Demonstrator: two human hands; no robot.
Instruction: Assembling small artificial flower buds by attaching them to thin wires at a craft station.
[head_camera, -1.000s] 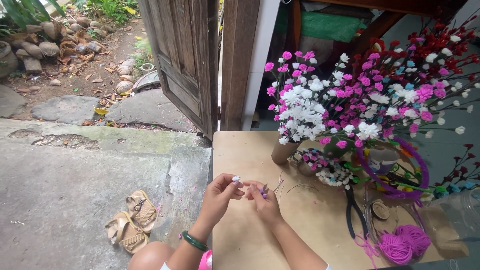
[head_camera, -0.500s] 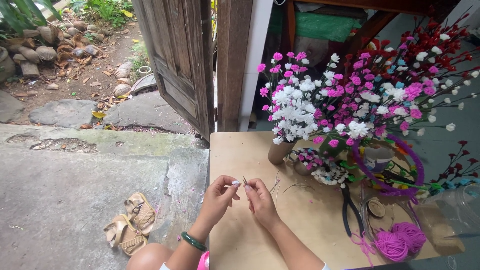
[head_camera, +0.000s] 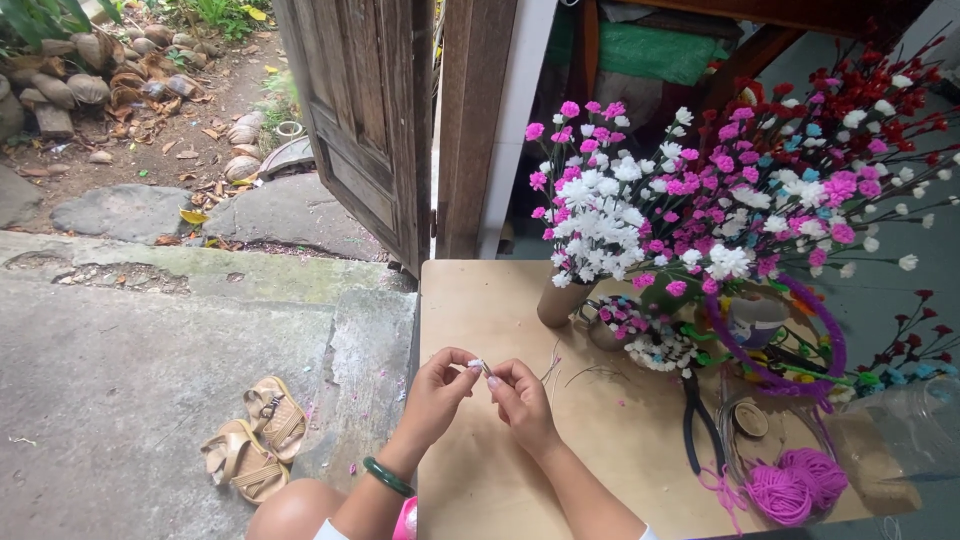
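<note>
both hands, left hand (head_camera: 435, 392) and right hand (head_camera: 522, 398), pinch one small white bead flower (head_camera: 476, 366); finished flower sprays (head_camera: 690, 200) crowd the surface (head_camera: 480, 300), this one unfinished.

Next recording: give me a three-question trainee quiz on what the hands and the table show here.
1. True or false: both hands pinch one small white piece between their fingertips.
2. Which tool lies on the table right of the hands? A) scissors B) black pliers C) hammer
3. Fill in: the left wrist wears a ____ bangle.

Key
1. True: the left hand and right hand meet on the small white piece above the table.
2. B: the black pliers lie beside the pink yarn.
3. Green: see the bangle.
</note>
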